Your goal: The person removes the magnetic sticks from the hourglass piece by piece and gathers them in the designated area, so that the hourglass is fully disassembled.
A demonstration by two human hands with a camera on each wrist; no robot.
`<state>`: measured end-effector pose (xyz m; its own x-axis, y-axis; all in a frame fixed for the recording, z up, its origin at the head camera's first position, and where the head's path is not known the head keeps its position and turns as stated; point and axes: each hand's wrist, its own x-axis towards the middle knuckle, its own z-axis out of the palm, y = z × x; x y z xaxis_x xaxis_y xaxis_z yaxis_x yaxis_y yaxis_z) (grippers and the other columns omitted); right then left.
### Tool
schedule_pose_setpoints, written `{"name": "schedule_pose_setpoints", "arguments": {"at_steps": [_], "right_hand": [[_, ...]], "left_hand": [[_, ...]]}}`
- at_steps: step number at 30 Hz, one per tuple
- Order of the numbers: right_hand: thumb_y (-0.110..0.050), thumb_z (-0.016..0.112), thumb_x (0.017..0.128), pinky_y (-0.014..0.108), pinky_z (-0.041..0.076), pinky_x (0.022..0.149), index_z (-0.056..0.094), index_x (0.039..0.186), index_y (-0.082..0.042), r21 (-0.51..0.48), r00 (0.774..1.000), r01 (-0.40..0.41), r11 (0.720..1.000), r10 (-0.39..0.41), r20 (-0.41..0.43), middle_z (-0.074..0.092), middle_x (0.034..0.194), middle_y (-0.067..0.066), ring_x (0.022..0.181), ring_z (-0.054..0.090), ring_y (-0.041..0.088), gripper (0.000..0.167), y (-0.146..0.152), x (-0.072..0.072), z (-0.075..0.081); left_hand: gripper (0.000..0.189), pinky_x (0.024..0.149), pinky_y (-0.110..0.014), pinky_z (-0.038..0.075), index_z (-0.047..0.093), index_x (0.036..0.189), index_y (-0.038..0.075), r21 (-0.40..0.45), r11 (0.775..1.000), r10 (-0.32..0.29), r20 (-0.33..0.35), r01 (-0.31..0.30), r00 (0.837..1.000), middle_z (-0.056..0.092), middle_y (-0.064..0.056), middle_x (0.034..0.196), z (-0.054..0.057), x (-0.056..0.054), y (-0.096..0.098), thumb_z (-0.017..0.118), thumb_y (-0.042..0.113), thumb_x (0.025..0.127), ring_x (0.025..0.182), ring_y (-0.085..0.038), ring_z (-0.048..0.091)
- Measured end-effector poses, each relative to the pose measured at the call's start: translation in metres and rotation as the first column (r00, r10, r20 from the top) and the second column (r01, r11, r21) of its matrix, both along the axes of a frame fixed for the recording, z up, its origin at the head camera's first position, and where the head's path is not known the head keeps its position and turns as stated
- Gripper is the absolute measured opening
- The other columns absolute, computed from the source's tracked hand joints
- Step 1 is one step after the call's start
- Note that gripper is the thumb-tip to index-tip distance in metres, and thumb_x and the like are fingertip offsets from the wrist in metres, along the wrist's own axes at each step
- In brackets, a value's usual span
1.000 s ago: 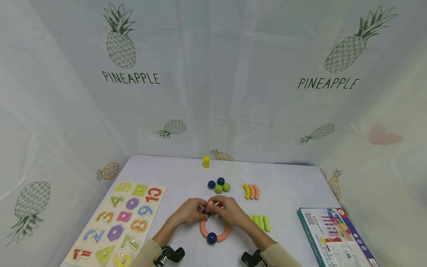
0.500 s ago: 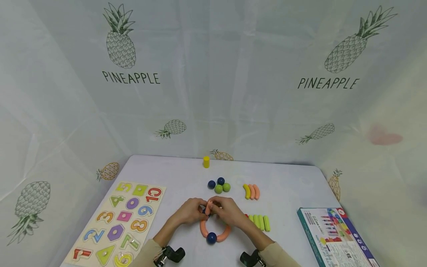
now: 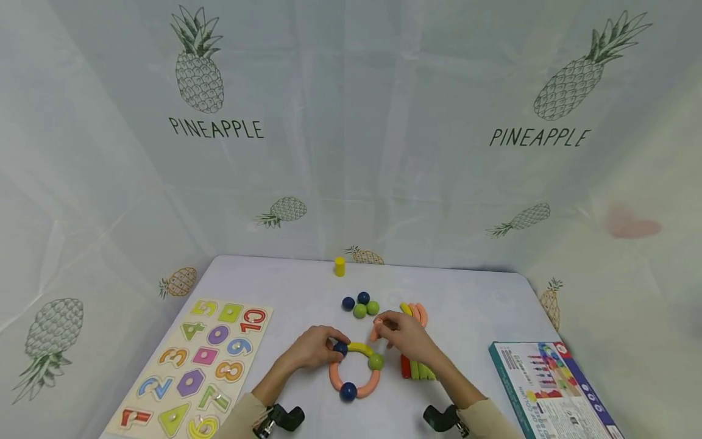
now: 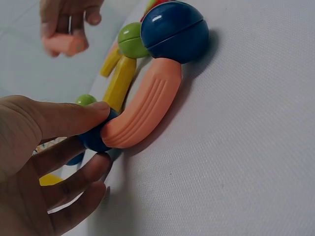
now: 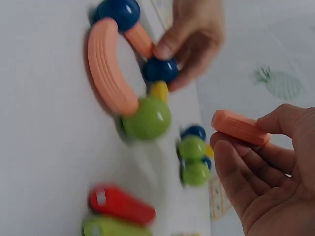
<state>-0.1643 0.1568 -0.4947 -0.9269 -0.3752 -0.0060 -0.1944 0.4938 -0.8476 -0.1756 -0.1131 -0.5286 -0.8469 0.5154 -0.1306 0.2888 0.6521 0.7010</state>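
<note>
A ring of toy pieces lies on the table, made of two curved orange sticks (image 4: 147, 108), a yellow stick (image 3: 359, 347), a green ball (image 3: 375, 361) and two blue balls. My left hand (image 3: 315, 347) pinches the ring's far-left blue ball (image 3: 340, 348) between thumb and fingers. The near blue ball (image 3: 348, 391) joins the two orange sticks. Up and right of the ring, my right hand (image 3: 407, 335) holds a separate orange stick (image 5: 238, 128) between thumb and fingers, raised and apart from the ring.
Loose blue and green balls (image 3: 359, 311) sit beyond the ring. Curved sticks (image 3: 422, 314) lie behind my right hand, with red (image 3: 405, 367) and green sticks below it. A number puzzle board (image 3: 192, 366) is at left, a box (image 3: 554, 390) at right, a yellow cylinder (image 3: 340, 266) at the back.
My right hand has moved right, taking the orange stick away from the far-left blue ball. The yellow stick and green ball are now uncovered. My left hand stays at the blue ball.
</note>
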Motion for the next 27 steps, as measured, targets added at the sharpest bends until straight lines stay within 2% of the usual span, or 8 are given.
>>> {"name": "schedule_pose_setpoints", "arguments": {"at_steps": [2,7,13,18,23,27], "right_hand": [[-0.032,0.06,0.102,0.047,0.058,0.069,0.066,0.122,-0.004,0.017,0.998,0.055,0.998,-0.055,0.006,0.071,0.089,0.0,0.081,0.067,0.032,0.035,0.018,0.0,0.002],[-0.03,0.062,0.101,0.04,0.059,0.07,0.065,0.126,0.0,0.058,0.986,0.157,0.986,-0.159,0.044,0.07,0.092,0.002,0.081,0.068,0.032,0.039,0.063,0.004,0.009],[-0.029,0.061,0.101,0.032,0.057,0.065,0.065,0.125,0.003,0.165,0.976,0.167,0.972,-0.187,0.114,0.069,0.086,0.003,0.08,0.068,0.026,0.04,0.102,0.017,0.014],[-0.023,0.064,0.099,0.034,0.057,0.062,0.067,0.118,0.003,0.246,0.952,0.18,0.952,-0.231,0.199,0.068,0.082,0.003,0.076,0.066,0.022,0.032,0.116,0.026,0.012],[-0.017,0.068,0.095,0.035,0.056,0.06,0.071,0.11,-0.001,0.331,0.93,0.191,0.924,-0.278,0.239,0.066,0.079,0.003,0.069,0.062,0.018,0.022,0.122,0.029,0.005],[-0.016,0.07,0.094,0.035,0.056,0.06,0.072,0.106,-0.004,0.359,0.92,0.178,0.916,-0.285,0.27,0.064,0.079,0.005,0.067,0.061,0.018,0.018,0.123,0.031,-0.002]], "left_hand": [[0.031,0.059,-0.025,0.037,0.077,0.114,0.025,-0.006,1.0,0.002,-0.001,-0.002,1.0,0.062,0.005,0.087,-0.001,0.0,0.0,0.082,0.022,0.083,0.07,-0.009,0.051],[0.032,0.061,-0.026,0.037,0.076,0.114,0.025,-0.014,1.0,0.006,-0.001,-0.006,1.0,0.063,0.005,0.088,-0.001,0.0,0.0,0.082,0.022,0.083,0.072,-0.01,0.052],[0.032,0.061,-0.026,0.038,0.076,0.114,0.025,-0.01,1.0,0.004,0.002,-0.004,1.0,0.063,0.006,0.089,-0.001,0.0,0.0,0.082,0.022,0.083,0.072,-0.011,0.052],[0.032,0.06,-0.026,0.038,0.076,0.115,0.023,-0.002,1.0,0.007,0.0,-0.007,1.0,0.063,0.005,0.09,-0.002,0.0,0.0,0.082,0.022,0.083,0.072,-0.01,0.052],[0.032,0.059,-0.026,0.039,0.076,0.115,0.023,0.007,1.0,0.005,0.0,-0.005,1.0,0.063,0.005,0.089,-0.003,-0.001,0.0,0.081,0.022,0.083,0.071,-0.01,0.053],[0.032,0.06,-0.026,0.039,0.076,0.114,0.024,0.008,1.0,0.003,0.001,-0.003,1.0,0.063,0.007,0.089,-0.004,-0.001,0.0,0.082,0.022,0.083,0.071,-0.01,0.052]]}}
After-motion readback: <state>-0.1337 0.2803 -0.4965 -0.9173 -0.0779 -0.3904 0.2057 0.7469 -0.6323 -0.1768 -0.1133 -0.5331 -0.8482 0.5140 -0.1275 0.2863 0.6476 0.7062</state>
